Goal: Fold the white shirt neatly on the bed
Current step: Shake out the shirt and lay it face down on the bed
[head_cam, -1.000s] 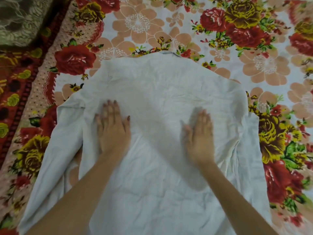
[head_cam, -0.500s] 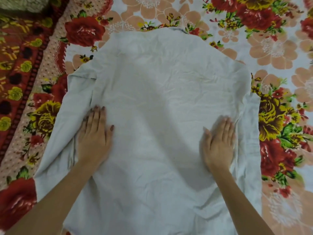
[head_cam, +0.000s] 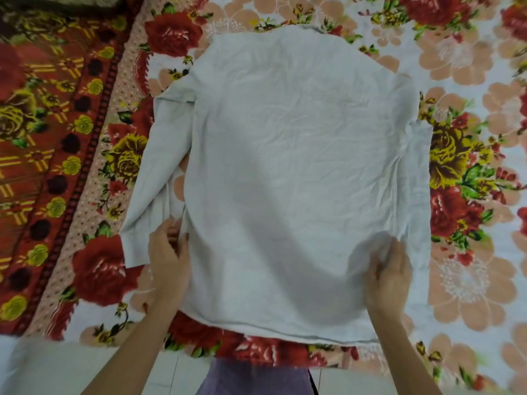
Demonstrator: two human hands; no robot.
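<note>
The white shirt (head_cam: 291, 172) lies spread flat, back side up, on the floral bed sheet (head_cam: 467, 275), collar at the far end and hem near the bed's front edge. Its left sleeve (head_cam: 154, 178) hangs down along the body; the right sleeve (head_cam: 422, 172) lies tucked along the right side. My left hand (head_cam: 168, 258) pinches the shirt's left side edge near the sleeve cuff, fingers curled into the fabric. My right hand (head_cam: 390, 272) rests on the lower right part of the shirt, fingers bent on the cloth; whether it grips is unclear.
A red patterned blanket (head_cam: 48, 143) covers the bed's left side. The bed's front edge (head_cam: 256, 357) runs just below the shirt hem, with pale floor tiles (head_cam: 176, 374) and purple clothing (head_cam: 253, 380) beneath.
Both hands slid down the shirt from its middle toward the hem and outward to the side edges. The left hand went from flat to pinching the side edge. The view shifted back.
</note>
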